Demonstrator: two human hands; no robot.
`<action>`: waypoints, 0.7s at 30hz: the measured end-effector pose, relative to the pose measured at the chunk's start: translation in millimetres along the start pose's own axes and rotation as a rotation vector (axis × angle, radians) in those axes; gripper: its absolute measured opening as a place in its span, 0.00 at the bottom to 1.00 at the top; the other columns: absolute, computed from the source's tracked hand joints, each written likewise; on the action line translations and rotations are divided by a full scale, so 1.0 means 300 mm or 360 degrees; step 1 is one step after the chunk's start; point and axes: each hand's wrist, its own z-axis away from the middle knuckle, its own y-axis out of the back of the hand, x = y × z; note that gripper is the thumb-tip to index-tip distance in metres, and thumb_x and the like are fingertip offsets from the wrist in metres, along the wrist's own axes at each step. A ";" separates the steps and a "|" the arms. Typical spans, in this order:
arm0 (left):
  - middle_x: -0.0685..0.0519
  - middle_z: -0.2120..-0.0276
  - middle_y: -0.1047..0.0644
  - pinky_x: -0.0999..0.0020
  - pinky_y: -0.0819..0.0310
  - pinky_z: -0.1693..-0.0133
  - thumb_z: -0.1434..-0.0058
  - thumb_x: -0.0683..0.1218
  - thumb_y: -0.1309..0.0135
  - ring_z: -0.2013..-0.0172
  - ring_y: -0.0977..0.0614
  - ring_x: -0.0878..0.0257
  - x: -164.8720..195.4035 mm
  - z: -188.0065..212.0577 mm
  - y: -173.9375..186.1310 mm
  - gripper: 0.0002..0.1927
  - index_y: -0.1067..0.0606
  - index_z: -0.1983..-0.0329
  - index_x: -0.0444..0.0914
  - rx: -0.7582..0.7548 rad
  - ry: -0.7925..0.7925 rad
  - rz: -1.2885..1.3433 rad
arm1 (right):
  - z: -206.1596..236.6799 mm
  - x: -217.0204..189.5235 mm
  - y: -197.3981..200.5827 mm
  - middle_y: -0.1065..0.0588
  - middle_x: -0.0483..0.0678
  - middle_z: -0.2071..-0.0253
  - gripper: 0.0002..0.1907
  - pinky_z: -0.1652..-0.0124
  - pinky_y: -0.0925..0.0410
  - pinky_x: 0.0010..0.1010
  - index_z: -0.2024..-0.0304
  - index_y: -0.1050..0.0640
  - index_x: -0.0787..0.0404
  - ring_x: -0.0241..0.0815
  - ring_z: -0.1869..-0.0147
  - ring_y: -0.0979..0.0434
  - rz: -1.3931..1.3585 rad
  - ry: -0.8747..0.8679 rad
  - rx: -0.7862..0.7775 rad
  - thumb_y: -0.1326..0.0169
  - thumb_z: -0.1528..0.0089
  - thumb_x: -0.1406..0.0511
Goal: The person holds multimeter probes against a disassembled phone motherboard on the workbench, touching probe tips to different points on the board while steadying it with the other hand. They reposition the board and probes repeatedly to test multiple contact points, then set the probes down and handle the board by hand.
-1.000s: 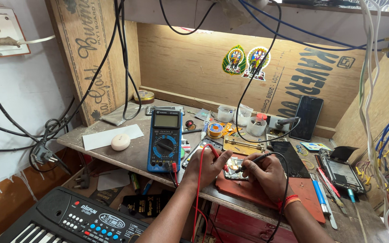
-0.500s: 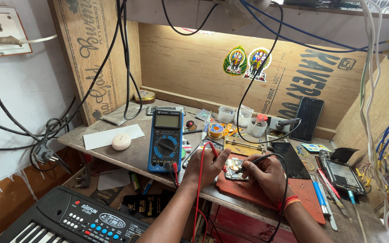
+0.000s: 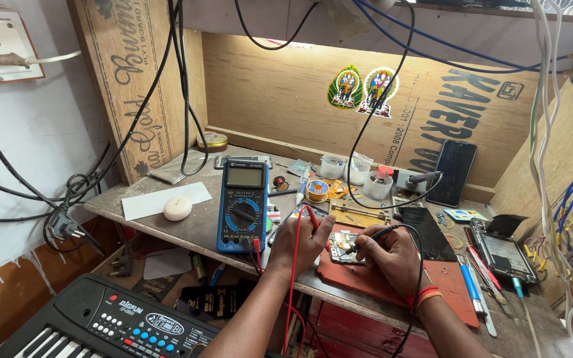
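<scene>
Green circuit board [image 3: 343,244] lies on a red mat [image 3: 392,278] at the bench's front edge, between both hands. Left hand [image 3: 303,244] pinches a red probe [image 3: 312,220] to it; right hand [image 3: 392,255] pinches a black probe [image 3: 374,235]. Blue multimeter [image 3: 243,205] stands just left.

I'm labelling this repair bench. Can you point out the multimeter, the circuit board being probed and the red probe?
multimeter [image 3: 243,207]: head view, on its dial.
circuit board [image 3: 343,244]: head view, on its exposed middle between the hands.
red probe [image 3: 312,219]: head view, on its handle above the left hand.
</scene>
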 end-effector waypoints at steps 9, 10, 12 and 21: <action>0.45 0.81 0.21 0.55 0.24 0.66 0.32 0.63 0.54 0.72 0.15 0.49 0.002 0.000 0.002 0.28 0.16 0.71 0.40 -0.0016 -0.0012 -0.0036 | 0.003 -0.009 0.001 0.20 0.48 0.76 0.11 0.74 0.33 0.25 0.63 0.19 0.68 0.32 0.76 0.27 0.0018 -0.0002 -0.0006 0.44 0.36 0.64; 0.46 0.81 0.21 0.55 0.24 0.66 0.32 0.63 0.54 0.72 0.15 0.49 0.000 0.000 0.004 0.28 0.16 0.72 0.40 -0.0020 -0.0016 -0.0027 | 0.003 -0.009 -0.001 0.20 0.48 0.76 0.11 0.74 0.33 0.25 0.63 0.19 0.68 0.32 0.76 0.27 0.0017 -0.0001 -0.0005 0.44 0.36 0.64; 0.46 0.81 0.20 0.55 0.24 0.66 0.32 0.63 0.54 0.72 0.15 0.49 0.002 0.000 0.003 0.27 0.16 0.72 0.40 -0.0029 -0.0027 -0.0010 | 0.004 -0.010 -0.001 0.20 0.48 0.76 0.11 0.74 0.33 0.25 0.63 0.19 0.68 0.32 0.76 0.27 0.0013 0.0001 -0.0002 0.44 0.36 0.64; 0.47 0.81 0.20 0.57 0.23 0.65 0.32 0.63 0.54 0.72 0.14 0.52 0.006 -0.001 0.005 0.26 0.16 0.69 0.41 -0.0049 0.0017 -0.0002 | 0.003 -0.009 0.000 0.20 0.48 0.76 0.11 0.74 0.33 0.25 0.64 0.18 0.68 0.32 0.75 0.26 0.0030 -0.0013 -0.0005 0.43 0.36 0.64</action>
